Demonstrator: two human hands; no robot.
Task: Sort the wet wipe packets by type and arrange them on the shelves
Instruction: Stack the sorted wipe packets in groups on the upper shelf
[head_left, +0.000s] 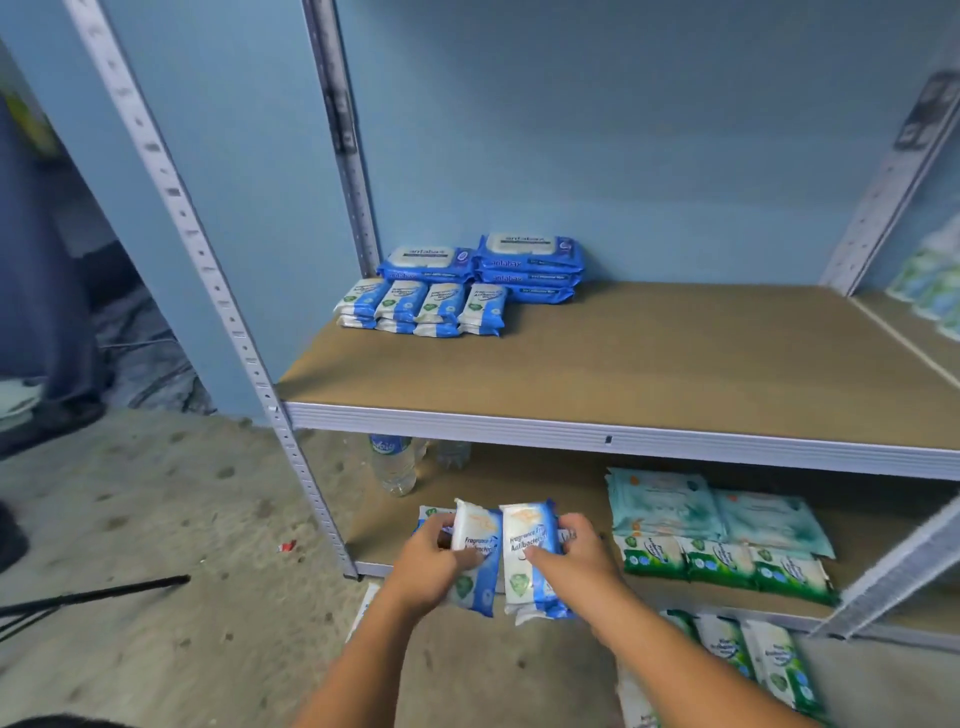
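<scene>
Bottle (393, 469) behind blue packets (527, 522)

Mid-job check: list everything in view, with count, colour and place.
large packets: two stacks, blue, back left of upper shelf
small packets: four short stacks, blue and white, row in front of the large ones
flat packets: two piles, teal, right side of lower shelf
green packets: three, green and white, row in front of the teal piles
floor packets: at least three, green and white, floor at lower right
bottles: at least two, clear, back left of lower shelf
held packets: two small stacks, blue and white, in front of lower shelf
left hand: one, grips the left stack
right hand: one, grips the right stack
</scene>
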